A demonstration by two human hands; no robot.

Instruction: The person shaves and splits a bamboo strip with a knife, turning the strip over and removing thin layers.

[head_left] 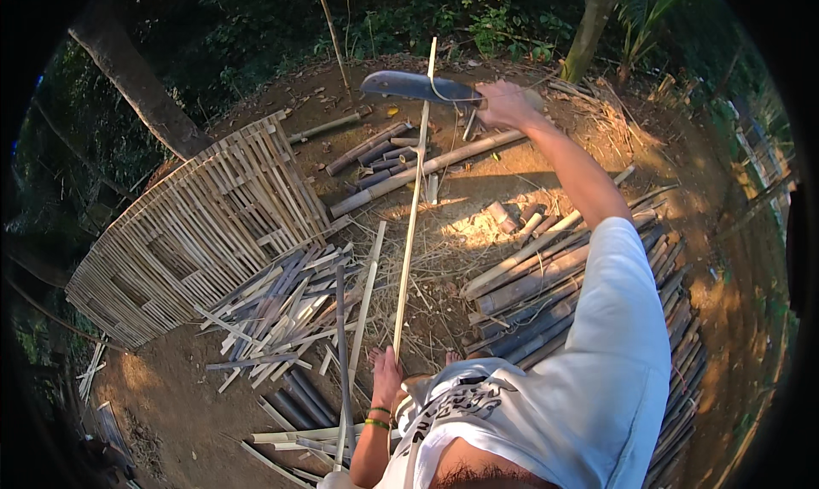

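A long, pale bamboo strip (411, 237) runs away from my body, rising from my waist toward the trees. My left hand (386, 375), with bands on its wrist, is closed around the near end of this strip. Stretched far forward, my right hand (507, 107) grips the handle of a machete (414, 87). The broad, dark blade points left and lies across the strip close to its far end. A thin, curled shaving loops by the blade. The machete's handle is mostly hidden in my fingers.
A slatted bamboo panel (223, 201) leans at the left beside a tree trunk (141, 84). Split bamboo pieces (277, 306) lie heaped below it. Bamboo poles (539, 291) are stacked on the right, with short cut lengths (375, 155) and a long pole (444, 161) ahead.
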